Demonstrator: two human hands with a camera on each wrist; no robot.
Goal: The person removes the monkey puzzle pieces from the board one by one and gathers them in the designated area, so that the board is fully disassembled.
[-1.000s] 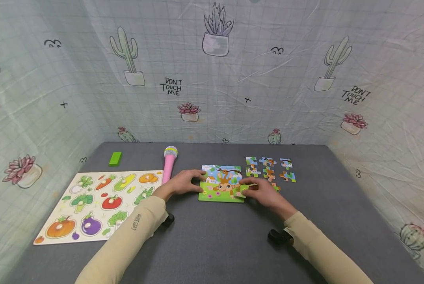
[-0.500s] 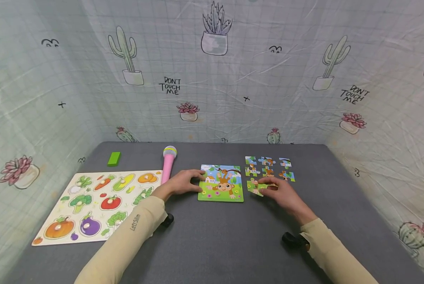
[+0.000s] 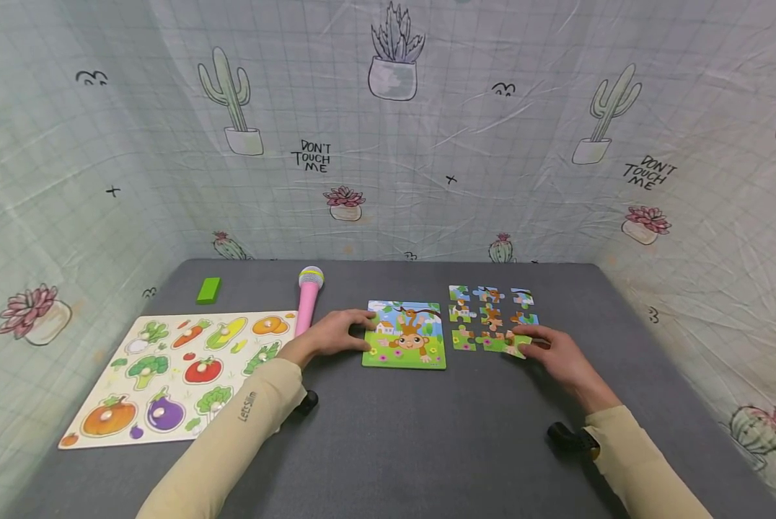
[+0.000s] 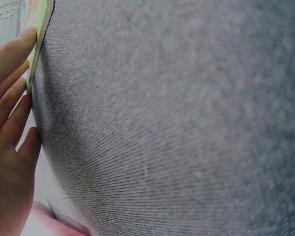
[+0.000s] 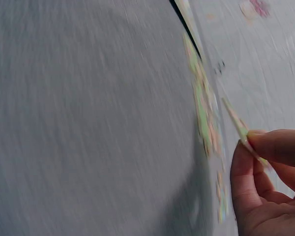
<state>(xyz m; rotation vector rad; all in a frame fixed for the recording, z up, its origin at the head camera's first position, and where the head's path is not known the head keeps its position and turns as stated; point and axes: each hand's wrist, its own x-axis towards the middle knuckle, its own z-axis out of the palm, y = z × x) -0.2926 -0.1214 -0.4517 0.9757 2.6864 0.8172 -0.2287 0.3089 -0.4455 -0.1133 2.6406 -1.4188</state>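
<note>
My left hand [image 3: 329, 335] touches the left edge of a square monkey picture board [image 3: 404, 339] with its thumb and fingertips. In the left wrist view, the thumb and fingers lie along the rim of the board [image 4: 37, 51]. Off to the right, my right hand [image 3: 563, 357] pinches a green jigsaw piece [image 3: 516, 347] between thumb and fingers. It overlaps the right end of the lowest row of pieces. The right wrist view shows that piece [image 5: 233, 118] tilted in the fingers, apart from the pieces [image 5: 202, 110] lying on the table.
Rows of loose jigsaw pieces [image 3: 464, 339] lie right of the board. Left of it are a pink toy microphone [image 3: 306, 303] and a large vegetable peg puzzle [image 3: 174, 378]. A green block [image 3: 209, 290] sits at the back left. A patterned curtain [image 3: 388, 144] surrounds the grey table.
My right hand has carried the green jigsaw piece rightward from the board's right edge, past the lowest row of pieces. The left hand has stayed at the board's left edge.
</note>
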